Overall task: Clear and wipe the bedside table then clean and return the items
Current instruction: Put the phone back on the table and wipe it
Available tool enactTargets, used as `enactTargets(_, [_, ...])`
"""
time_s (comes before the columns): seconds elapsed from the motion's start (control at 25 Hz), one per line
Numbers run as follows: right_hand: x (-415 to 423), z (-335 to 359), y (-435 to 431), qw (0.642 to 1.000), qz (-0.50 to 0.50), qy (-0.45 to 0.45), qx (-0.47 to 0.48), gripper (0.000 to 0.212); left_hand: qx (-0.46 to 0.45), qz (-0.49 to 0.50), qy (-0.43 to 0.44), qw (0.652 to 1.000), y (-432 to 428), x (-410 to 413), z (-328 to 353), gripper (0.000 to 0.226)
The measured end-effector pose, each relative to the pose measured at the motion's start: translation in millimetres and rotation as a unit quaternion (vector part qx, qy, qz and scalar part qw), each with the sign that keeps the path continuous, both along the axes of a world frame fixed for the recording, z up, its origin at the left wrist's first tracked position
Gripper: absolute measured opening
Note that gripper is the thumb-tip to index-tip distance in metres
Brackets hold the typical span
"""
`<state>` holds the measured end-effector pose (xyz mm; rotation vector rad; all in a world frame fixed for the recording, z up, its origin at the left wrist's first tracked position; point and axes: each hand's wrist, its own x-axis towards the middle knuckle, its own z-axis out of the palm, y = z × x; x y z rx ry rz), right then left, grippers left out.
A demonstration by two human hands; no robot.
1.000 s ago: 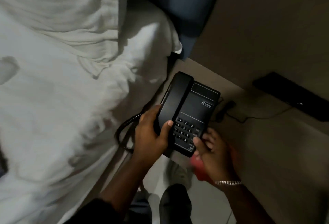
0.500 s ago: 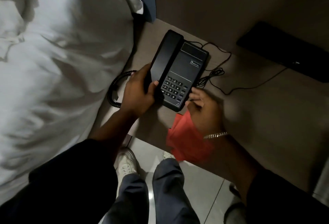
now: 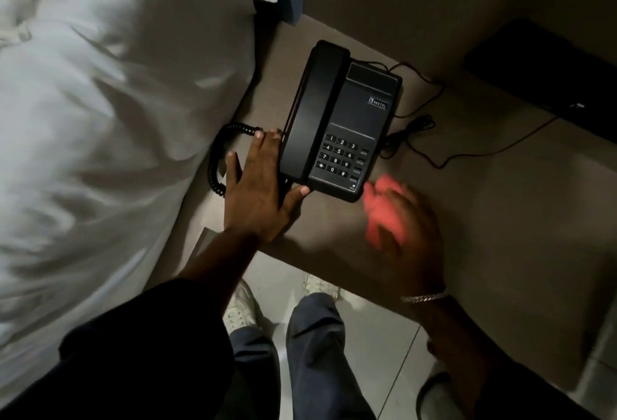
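Note:
A black desk telephone point(image 3: 344, 119) with its handset on the cradle rests on the brown bedside table point(image 3: 484, 219), near the table's left edge. My left hand point(image 3: 257, 192) lies flat beside the phone's left side with fingers spread, thumb touching its front corner. My right hand point(image 3: 404, 219), blurred by motion, holds a red cloth point(image 3: 380, 205) just right of the phone's front corner. The coiled handset cord point(image 3: 217, 159) loops off the table's left edge.
A white bed point(image 3: 100, 119) with rumpled sheets fills the left side. A thin black cable point(image 3: 434, 139) trails behind the phone toward a black flat device point(image 3: 547, 78) at the back right. My legs and shoes stand on the tiled floor point(image 3: 377, 352) below the table's front edge.
The phone has been set down on the table. My left hand let go of it and now lies flat beside it. My right hand with the red cloth has moved up onto the tabletop.

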<state>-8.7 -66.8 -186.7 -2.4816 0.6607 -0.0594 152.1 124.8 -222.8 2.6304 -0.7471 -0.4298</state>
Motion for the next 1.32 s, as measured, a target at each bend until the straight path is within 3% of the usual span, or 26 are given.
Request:
enactTargets(0.08, [45.9, 11.4, -16.2, 0.995, -0.038, -0.090, 0.019, 0.051, 0.019, -0.001, -0.030, 0.999, 2.7, -3.2, -3.6, 0.082])
enactTargets(0.16, [109.6, 22.8, -29.9, 0.992, -0.030, -0.118, 0.045, 0.060, 0.029, -0.007, -0.067, 0.997, 2.4, -2.0, -8.9, 0.082])
enactTargets(0.32, [184.0, 1.6, -25.6, 0.996, 0.019, 0.011, -0.081, 0.075, 0.035, -0.016, -0.106, 0.994, 4.5, 1.2, -21.0, 0.083])
enactTargets(0.52, [109.3, -13.4, 21.8, 0.993, 0.056, -0.041, -0.096, 0.052, 0.050, -0.024, -0.105, 0.993, 4.3, 1.1, -17.1, 0.080])
enactTargets(0.68, [51.2, 3.2, 57.3, 0.987, 0.146, 0.033, -0.065, 0.062, 0.063, -0.024, -0.095, 0.993, 5.9, 2.2, -12.3, 0.078])
enactTargets(0.76, [43.6, 17.1, 54.8, 0.986, 0.164, -0.003, -0.044, 0.057, 0.066, -0.026, -0.092, 0.993, 6.9, 2.1, -12.8, 0.080])
enactTargets(0.92, [126.5, 35.5, 31.6, 0.987, 0.074, -0.143, -0.021, 0.043, 0.051, -0.028, -0.122, 0.991, 7.1, 2.7, -16.8, 0.077])
enactTargets(1.08, [221.6, 32.8, 26.4, 0.998, 0.040, -0.040, -0.032, 0.044, 0.052, -0.026, -0.130, 0.990, 6.7, 3.0, -16.4, 0.081])
enactTargets(1.2, [207.7, 27.0, 45.2, 0.999, -0.020, -0.033, -0.024, 0.046, 0.045, -0.022, -0.134, 0.990, 5.5, 2.6, -18.4, 0.078])
enactTargets(1.32, [161.9, 28.3, 73.4, 0.998, -0.001, -0.058, -0.014, 0.051, 0.047, -0.021, -0.134, 0.990, 7.4, 0.7, -19.2, 0.075])
